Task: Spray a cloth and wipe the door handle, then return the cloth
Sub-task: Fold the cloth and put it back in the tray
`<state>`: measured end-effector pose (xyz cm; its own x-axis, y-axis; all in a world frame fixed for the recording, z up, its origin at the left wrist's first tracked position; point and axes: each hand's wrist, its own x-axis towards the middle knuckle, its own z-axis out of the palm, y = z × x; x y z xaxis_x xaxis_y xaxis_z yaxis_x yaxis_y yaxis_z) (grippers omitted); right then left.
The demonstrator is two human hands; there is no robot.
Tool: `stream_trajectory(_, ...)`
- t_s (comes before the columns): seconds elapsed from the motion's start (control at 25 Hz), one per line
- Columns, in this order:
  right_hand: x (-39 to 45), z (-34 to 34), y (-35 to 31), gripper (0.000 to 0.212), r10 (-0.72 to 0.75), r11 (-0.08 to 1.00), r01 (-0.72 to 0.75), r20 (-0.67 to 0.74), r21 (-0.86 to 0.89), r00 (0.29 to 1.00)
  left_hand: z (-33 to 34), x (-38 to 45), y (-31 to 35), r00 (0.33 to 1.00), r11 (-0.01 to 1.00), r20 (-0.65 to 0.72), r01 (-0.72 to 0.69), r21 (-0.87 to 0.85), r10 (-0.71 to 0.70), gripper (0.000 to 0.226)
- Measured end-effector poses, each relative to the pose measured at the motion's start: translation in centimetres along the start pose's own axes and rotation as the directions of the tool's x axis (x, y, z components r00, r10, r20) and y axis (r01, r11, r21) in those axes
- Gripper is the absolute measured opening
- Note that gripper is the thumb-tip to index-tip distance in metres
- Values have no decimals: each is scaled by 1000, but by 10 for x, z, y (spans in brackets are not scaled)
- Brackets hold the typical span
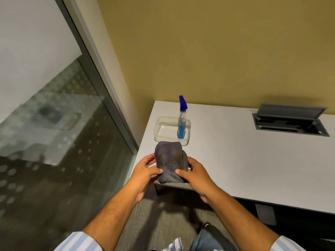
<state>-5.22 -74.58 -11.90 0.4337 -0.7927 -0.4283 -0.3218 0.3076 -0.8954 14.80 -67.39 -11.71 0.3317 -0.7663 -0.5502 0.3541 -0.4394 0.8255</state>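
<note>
Both hands, left and right, grip a folded grey cloth over the tabletop's near-left corner, its long axis pointing away toward the tray holding an upright spray bottle. Glass wall left; bare surface right.

Head camera looks steeply down, near the desk corner
</note>
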Motion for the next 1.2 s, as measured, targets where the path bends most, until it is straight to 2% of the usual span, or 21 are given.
stream_trajectory(0.08, 26, 1, -5, 52, 2, 1000, -2, -13, -12, 1000, 0, 24, 7, 999, 1000, -29, -14, 22, 15, 64)
stream_trajectory(0.2, 69, -4, -15, 39, 14, 999, -14, -12, 49, 1000, 9, 68, 22, 993, 999, -118, 8, 45, -3, 64)
stream_trajectory(0.24, 83, -5, -16, 41, 17, 997, -16, -16, 69, 1000, 12, 79, 28, 990, 998, -142, 13, 55, -6, 64)
stream_trajectory(0.4, 130, -6, -17, 75, 40, 998, -37, -52, 58, 998, 27, 124, 49, 976, 995, -219, 23, 96, -1, 63)
stream_trajectory(0.44, 140, -8, -15, 73, 23, 999, -20, -66, 42, 998, 30, 134, 53, 972, 994, -234, 25, 107, 1, 62)
stream_trajectory(0.6, 183, -14, -21, 31, -89, 991, 81, -70, -107, 994, 38, 171, 64, 951, 993, -309, 32, 116, 6, 63)
stream_trajectory(0.68, 197, -14, -27, 31, -89, 990, 82, -62, -115, 994, 40, 183, 65, 941, 986, -333, -1, 168, 57, 61)
stream_trajectory(0.76, 213, -11, -31, 42, -45, 993, 40, -42, -112, 998, 38, 198, 65, 932, 963, -337, -41, 267, 133, 54)
stream_trajectory(0.96, 243, 8, -37, 50, -3, 986, -11, -85, -165, 996, 33, 230, 70, 939, 825, -233, -84, 559, 253, 47)
stream_trajectory(1.08, 259, 17, -40, 41, -15, 985, -10, -143, -172, 990, 29, 248, 72, 943, 640, -101, -135, 756, 318, 49)
stream_trajectory(1.2, 276, 24, -41, 34, 64, 987, -85, -152, -137, 986, 21, 268, 73, 935, 479, 39, -215, 851, 351, 40)
